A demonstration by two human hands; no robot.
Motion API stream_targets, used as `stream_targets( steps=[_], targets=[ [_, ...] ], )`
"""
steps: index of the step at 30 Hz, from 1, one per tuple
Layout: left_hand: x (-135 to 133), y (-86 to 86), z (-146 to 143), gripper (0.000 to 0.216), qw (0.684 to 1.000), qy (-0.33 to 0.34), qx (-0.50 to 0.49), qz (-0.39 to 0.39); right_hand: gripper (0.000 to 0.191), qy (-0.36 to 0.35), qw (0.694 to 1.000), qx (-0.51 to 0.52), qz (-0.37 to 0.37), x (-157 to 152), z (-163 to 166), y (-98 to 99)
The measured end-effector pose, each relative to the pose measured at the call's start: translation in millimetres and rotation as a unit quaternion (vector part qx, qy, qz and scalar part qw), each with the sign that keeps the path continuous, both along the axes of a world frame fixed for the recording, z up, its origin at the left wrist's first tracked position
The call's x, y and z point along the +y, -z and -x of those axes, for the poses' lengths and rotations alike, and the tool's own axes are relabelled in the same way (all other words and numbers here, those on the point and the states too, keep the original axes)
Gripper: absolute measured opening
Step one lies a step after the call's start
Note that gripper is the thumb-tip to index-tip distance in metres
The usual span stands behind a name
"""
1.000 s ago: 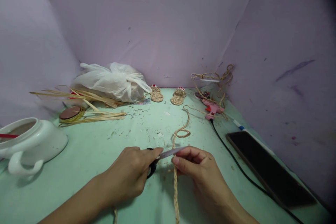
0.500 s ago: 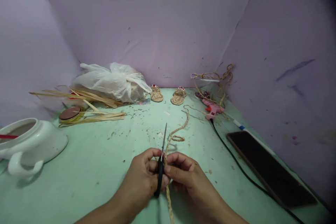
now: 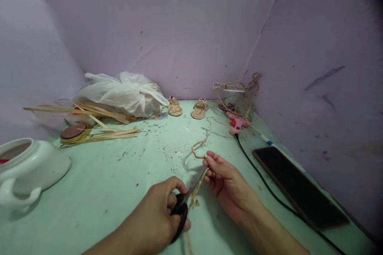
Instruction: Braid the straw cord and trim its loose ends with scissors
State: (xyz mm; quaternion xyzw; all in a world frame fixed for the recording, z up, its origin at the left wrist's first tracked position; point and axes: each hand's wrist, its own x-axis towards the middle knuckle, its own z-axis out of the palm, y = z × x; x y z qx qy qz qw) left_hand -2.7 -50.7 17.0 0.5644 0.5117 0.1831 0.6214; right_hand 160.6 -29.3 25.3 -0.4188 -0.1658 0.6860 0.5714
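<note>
My left hand (image 3: 163, 209) is closed around the black handles of a pair of scissors (image 3: 180, 207). The blades point up and to the right, their tips close to my right fingers. My right hand (image 3: 223, 177) pinches a braided straw cord (image 3: 200, 154) between thumb and fingertips. Part of the cord hangs beside the blades, and its far part curves away over the table toward the glue gun. Whether the blades touch the cord I cannot tell. Another stretch of cord (image 3: 189, 243) shows below the scissors at the bottom edge.
Two small woven sandals (image 3: 199, 109) stand by the back wall. A white plastic bag (image 3: 122, 93), straw strips (image 3: 110, 137), a round tin (image 3: 74, 131) and a white pot (image 3: 49, 163) are on the left. To the right are a pink glue gun (image 3: 236, 121), its black cable and a phone (image 3: 299, 187).
My right hand has moved up and right with the cord, apart from my left. The scissors have tilted from nearly upright to the right, and their handles have spread.
</note>
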Motion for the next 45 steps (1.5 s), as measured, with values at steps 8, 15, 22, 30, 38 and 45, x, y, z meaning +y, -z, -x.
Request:
stream_targets(
  steps=[8,15,22,30,38,45],
  targets=[
    [58,-26.1,67,0.028,0.814,0.043,0.504,-0.287,0.015,0.011,1.0,-0.011,-0.01,5,-1,11.4],
    [76,-18.5,92,0.026,0.807,0.076,0.496,-0.312,0.012,-0.037,0.997,0.047,-0.04,2,1,8.6],
    [74,-41.7,90,0.023,0.848,-0.018,0.445,-0.288,0.012,-0.044,0.996,0.063,-0.046,0,2,7.4],
    [13,-25.7,-5,0.034,1.0,0.021,-0.011,-0.009,0.02,-0.088,0.992,0.063,-0.072,-9,14,4.3],
    [-1,-4.5,-10,0.021,0.999,0.009,0.042,-0.034,0.009,-0.05,0.995,0.082,0.019,19,-4,-2.6],
    [-13,-6.8,-8,0.03,0.959,0.229,0.06,-0.157,0.022,0.103,0.99,-0.084,-0.039,100,-57,-50.4]
  ],
)
